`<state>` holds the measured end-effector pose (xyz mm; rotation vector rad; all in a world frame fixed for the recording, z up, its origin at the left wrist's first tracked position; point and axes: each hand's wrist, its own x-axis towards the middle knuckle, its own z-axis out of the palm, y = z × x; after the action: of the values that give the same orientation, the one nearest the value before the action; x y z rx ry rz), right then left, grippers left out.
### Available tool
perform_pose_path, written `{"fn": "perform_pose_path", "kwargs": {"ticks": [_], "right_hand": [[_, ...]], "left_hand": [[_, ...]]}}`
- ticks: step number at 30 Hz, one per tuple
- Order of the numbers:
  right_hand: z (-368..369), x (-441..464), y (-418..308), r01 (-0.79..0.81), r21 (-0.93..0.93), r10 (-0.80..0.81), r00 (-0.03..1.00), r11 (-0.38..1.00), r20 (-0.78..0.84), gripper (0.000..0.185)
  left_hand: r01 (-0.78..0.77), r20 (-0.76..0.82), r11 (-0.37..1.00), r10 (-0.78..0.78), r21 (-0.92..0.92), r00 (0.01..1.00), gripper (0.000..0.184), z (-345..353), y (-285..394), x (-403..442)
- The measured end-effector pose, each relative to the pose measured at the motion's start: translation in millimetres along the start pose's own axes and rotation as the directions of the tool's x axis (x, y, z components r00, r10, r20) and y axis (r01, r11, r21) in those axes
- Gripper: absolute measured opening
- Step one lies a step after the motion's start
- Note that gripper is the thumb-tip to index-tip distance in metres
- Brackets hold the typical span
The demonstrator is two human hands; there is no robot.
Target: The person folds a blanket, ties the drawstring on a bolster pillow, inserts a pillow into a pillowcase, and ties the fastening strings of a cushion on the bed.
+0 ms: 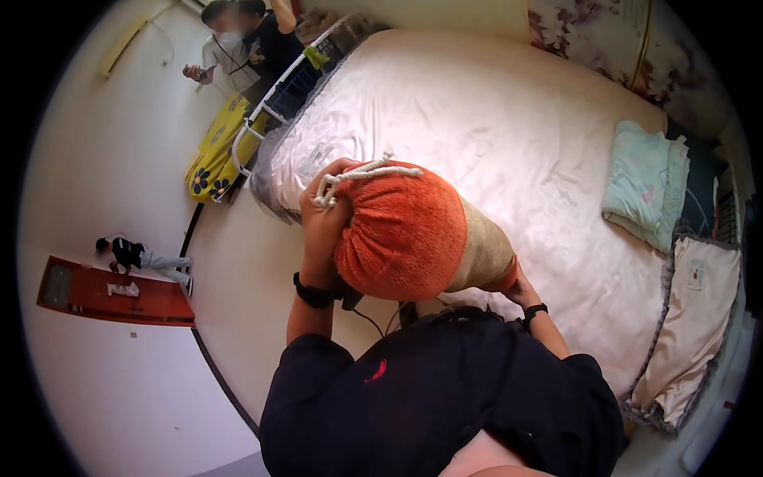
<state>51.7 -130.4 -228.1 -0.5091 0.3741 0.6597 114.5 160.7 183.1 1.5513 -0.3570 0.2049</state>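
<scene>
At the near edge of the bed [509, 119], we hold an orange-and-tan drawstring bolster [413, 238]. Our left fingers [340, 167], partly hidden, curl around its gathered end by the white cord [373, 171]; our right fingers [520, 289] clasp its opposite end. Beyond, the bed stretches wide, a folded mint quilt [642, 187] on its right side.

We see a bed [445, 95] with a pale, creased cover [556, 151] and, beyond it, a floral panel [560, 32]. Across the pale floor [246, 262], we note white walls [103, 143], a dark baseboard [220, 372] and a red door [163, 307].
</scene>
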Motion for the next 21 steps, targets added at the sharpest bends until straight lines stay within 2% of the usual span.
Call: {"fn": "perform_pose_path", "kwargs": {"ticks": [2, 4, 6, 8, 10, 12, 13, 14, 16, 18, 19, 20, 21], "right_hand": [[-1, -6, -15, 0.198, 0.077, -0.194, 0.979, 0.977, -0.059, 0.065], [1, -26, -32, 0.310, 0.185, -0.313, 0.950, 0.932, -0.018, 0.064], [-6, -44, -48, 0.434, 0.224, -0.406, 0.900, 0.873, -0.161, 0.056], [-13, -58, -64, 0.591, 0.000, -0.589, 0.804, 0.807, -0.076, 0.054], [-3, -82, -85, 0.693, -0.244, -0.720, 0.694, 0.678, -0.030, 0.055], [18, -108, -105, 0.754, -0.354, -0.815, 0.578, 0.554, -0.046, 0.052], [29, -120, -114, 0.787, -0.363, -0.858, 0.508, 0.499, -0.077, 0.050], [42, -131, -121, 0.817, -0.374, -0.895, 0.434, 0.440, -0.106, 0.047], [70, -155, -135, 0.847, -0.407, -0.939, 0.321, 0.343, -0.124, 0.036], [91, -174, -146, 0.849, -0.477, -0.974, 0.194, 0.228, -0.120, 0.030], [96, -181, -152, 0.850, -0.478, -0.975, 0.188, 0.222, -0.118, 0.030], [100, -187, -157, 0.830, -0.532, -0.984, 0.107, 0.168, -0.143, 0.025], [105, -194, -161, 0.803, -0.584, -0.986, 0.023, 0.115, -0.162, 0.021]], "left_hand": [[-0.069, -0.010, 0.997, 0.069, -0.038, 0.998, 0.025, -9, -7, 5], [-0.015, -0.212, 0.999, 0.004, -0.052, 0.977, 0.023, -21, -16, 2], [-0.010, -0.239, 1.000, 0.007, -0.012, 0.971, 0.024, -33, -31, -1], [0.005, -0.281, 1.000, 0.003, 0.029, 0.960, 0.024, -48, -49, -4], [0.037, -0.287, 0.999, -0.034, 0.005, 0.957, 0.025, -63, -73, -4], [0.057, -0.227, 0.996, -0.038, 0.076, 0.973, 0.028, -82, -106, 0], [-0.022, -0.260, 0.997, 0.002, -0.075, 0.966, 0.018, -66, -103, -2], [-0.023, -0.261, 0.996, 0.001, -0.081, 0.965, 0.018, -64, -113, -4], [0.196, -0.282, 0.963, -0.243, -0.183, 0.928, 0.021, -70, -152, -10], [0.438, -0.214, 0.849, -0.506, -0.296, 0.836, 0.024, -75, -191, -19], [0.486, -0.220, 0.799, -0.577, -0.355, 0.787, 0.026, -67, -202, -23], [0.467, -0.203, 0.813, -0.552, -0.348, 0.809, 0.026, -62, -221, -28], [0.528, -0.196, 0.837, -0.547, -0.143, 0.814, 0.028, -67, -250, -37]]}}
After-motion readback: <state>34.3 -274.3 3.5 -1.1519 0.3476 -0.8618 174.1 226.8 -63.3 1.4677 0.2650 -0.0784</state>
